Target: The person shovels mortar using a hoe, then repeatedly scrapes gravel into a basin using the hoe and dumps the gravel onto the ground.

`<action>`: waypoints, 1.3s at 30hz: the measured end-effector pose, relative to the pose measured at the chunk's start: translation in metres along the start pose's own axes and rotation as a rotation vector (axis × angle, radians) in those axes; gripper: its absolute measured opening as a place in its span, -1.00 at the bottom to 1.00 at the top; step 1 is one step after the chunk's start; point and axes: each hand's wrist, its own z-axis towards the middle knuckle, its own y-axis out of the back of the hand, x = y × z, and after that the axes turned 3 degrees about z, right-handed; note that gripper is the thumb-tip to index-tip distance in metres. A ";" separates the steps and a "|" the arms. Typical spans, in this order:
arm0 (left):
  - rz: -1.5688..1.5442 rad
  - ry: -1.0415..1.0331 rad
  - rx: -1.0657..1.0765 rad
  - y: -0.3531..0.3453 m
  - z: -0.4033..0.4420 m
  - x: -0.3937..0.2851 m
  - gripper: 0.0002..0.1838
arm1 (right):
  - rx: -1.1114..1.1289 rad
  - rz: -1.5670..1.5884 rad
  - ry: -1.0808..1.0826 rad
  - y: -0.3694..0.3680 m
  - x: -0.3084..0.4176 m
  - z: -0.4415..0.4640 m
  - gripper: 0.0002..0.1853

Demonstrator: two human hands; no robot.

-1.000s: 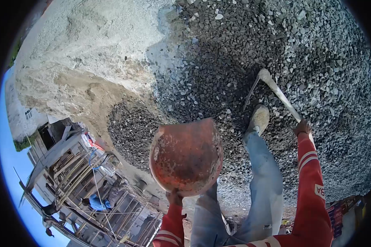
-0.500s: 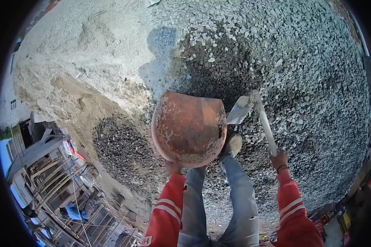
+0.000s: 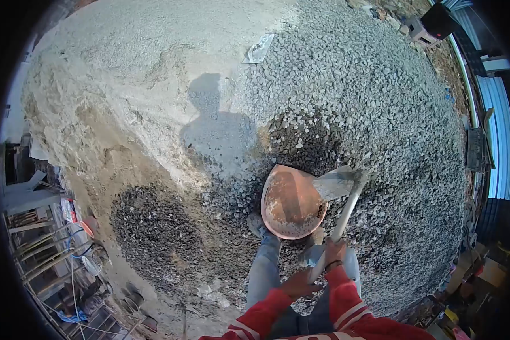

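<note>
A worn, reddish scoop-shaped pan (image 3: 286,207) lies on the gravel by my feet, its inner side facing up. My right hand (image 3: 335,250) is closed round the pale handle of a hoe (image 3: 348,209). Lower down, my left hand (image 3: 299,285) is on the same handle near its end, fingers curled and partly hidden. The hoe's flat metal blade overlaps the pan's right rim in view; whether they touch I cannot tell. Dark, damp gravel (image 3: 303,136) lies just beyond the pan.
Grey crushed stone (image 3: 408,158) spreads to the right, pale sand (image 3: 113,62) to the upper left. A smaller dark gravel heap (image 3: 153,226) lies left. Stacked timber (image 3: 39,249) stands at the far left, corrugated sheets (image 3: 497,136) at the far right. My shadow falls ahead.
My left hand has let go of the pan and taken the hoe's handle. The pan now rests lower on the ground, and the hoe has swung in over its right edge.
</note>
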 end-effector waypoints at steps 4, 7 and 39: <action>0.617 0.102 -0.485 -0.007 -0.032 0.021 -0.39 | 0.242 0.491 -0.305 -0.016 0.075 -0.038 -0.75; 0.555 -0.011 -0.575 0.000 -0.052 0.052 -0.55 | 0.730 1.192 -0.748 -0.045 0.079 0.001 -0.79; 0.279 -0.187 -0.955 0.125 0.309 -0.094 -0.69 | -0.013 -0.174 0.178 -0.154 0.284 0.370 -0.59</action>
